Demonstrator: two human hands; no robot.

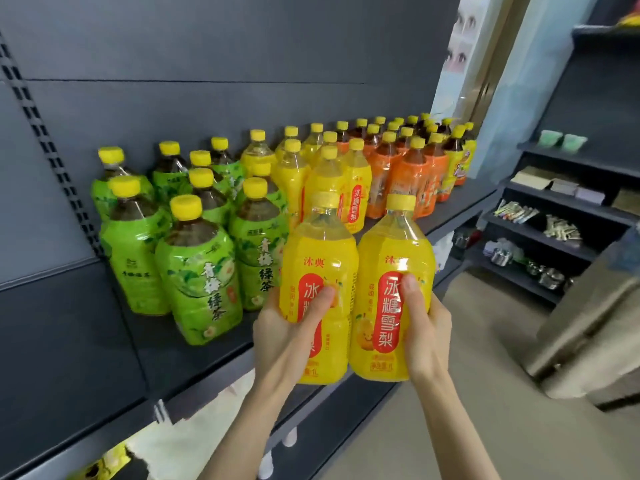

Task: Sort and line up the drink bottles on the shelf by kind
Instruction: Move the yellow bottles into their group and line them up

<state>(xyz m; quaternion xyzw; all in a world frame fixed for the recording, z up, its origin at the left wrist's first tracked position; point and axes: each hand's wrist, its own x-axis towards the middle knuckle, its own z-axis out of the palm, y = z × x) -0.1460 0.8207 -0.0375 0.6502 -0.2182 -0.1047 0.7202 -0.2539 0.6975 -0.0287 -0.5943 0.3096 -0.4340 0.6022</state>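
Two yellow pear-drink bottles stand side by side at the front edge of the dark shelf [194, 355]. My left hand [287, 327] grips the left yellow bottle [318, 258] low on its label, thumb across the front. My right hand [424, 327] grips the right yellow bottle [391, 251] the same way. Behind them more yellow bottles [329, 181] stand in rows. Green-tea bottles with green labels [197, 268] are grouped to the left. Orange-labelled tea bottles [412, 174] fill the right end of the shelf.
A dark back panel [207, 64] rises behind the bottles, with a slotted upright [52, 157] at left. A lower shelf [207, 427] holds pale packets. To the right, across a beige floor, a dark rack [554, 216] carries small goods and metal cups.
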